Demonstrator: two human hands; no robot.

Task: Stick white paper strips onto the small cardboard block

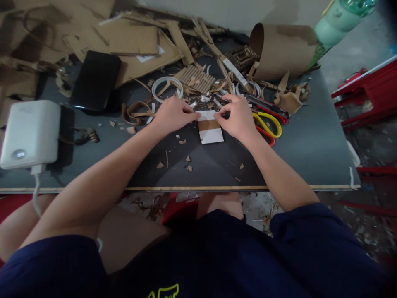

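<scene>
A small rectangular piece of cardboard [211, 135], white with a brown band across it, lies on the dark table in front of me. At its top left corner, the fingers of my left hand [173, 114] are pinched on the edge. My right hand [237, 116] has thumb and fingertip on the top right corner, its other fingers curled above. Just beyond the hands are a roll of tape [154, 92] and a ridged cardboard piece [201, 81]. Right of my right hand lie yellow and red-handled scissors [278, 124] beside a cutter [269, 106].
A black phone [96, 80] and a white power bank [34, 134] with a cable are on the left. Cardboard sheets [133, 40] and scraps cover the back. A cardboard tube [287, 49] and green bottle [336, 25] stand out at the back right.
</scene>
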